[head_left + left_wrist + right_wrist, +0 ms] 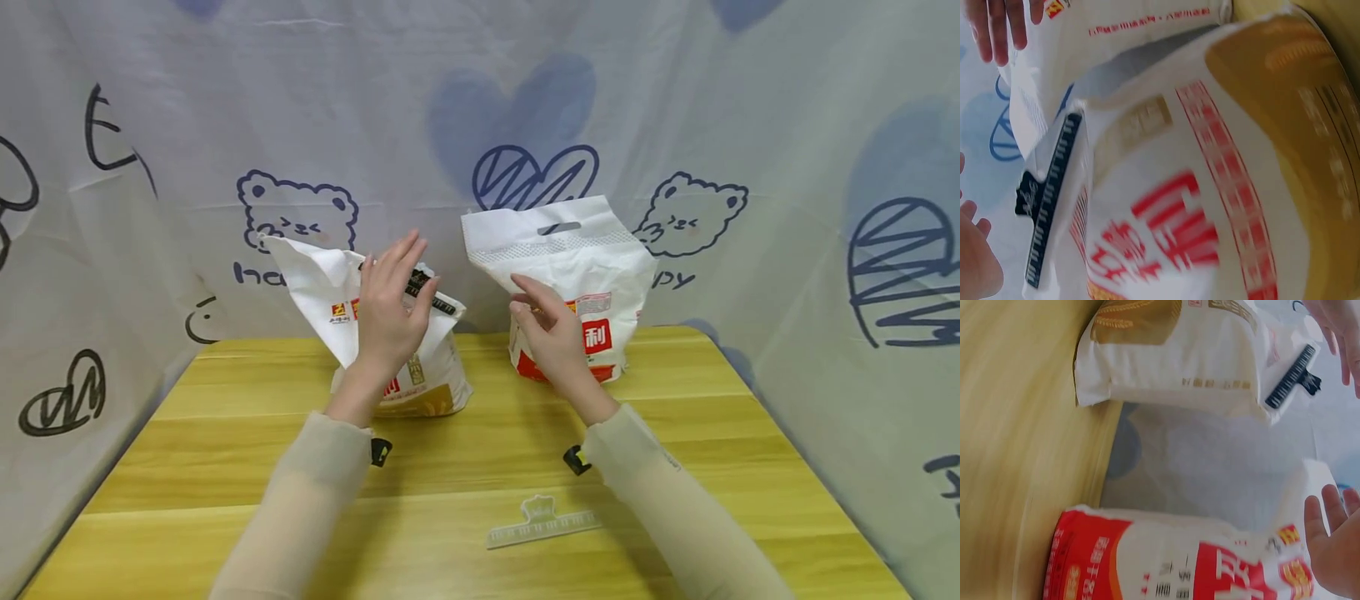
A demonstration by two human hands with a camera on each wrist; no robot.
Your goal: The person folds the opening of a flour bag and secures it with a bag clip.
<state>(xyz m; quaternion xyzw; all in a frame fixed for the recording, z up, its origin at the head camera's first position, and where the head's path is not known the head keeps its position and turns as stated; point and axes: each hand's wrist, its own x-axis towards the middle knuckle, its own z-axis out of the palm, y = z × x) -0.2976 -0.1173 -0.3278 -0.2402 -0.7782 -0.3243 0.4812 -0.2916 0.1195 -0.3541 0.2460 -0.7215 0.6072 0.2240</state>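
Left hand empty, fingers extended, beside bag with black clip. Right hand empty, fingers loose, beside second bag. Pale clip lies below right hand.

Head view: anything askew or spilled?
The left bag looks askew on top: its left corner juts up beyond the black clip, which slants down to the right. No spill visible.

The counter has smooth, faintly glossy wood grain. On it are creased, plastic-looking bags and a clear plastic clip. Behind it hangs matt cloth.
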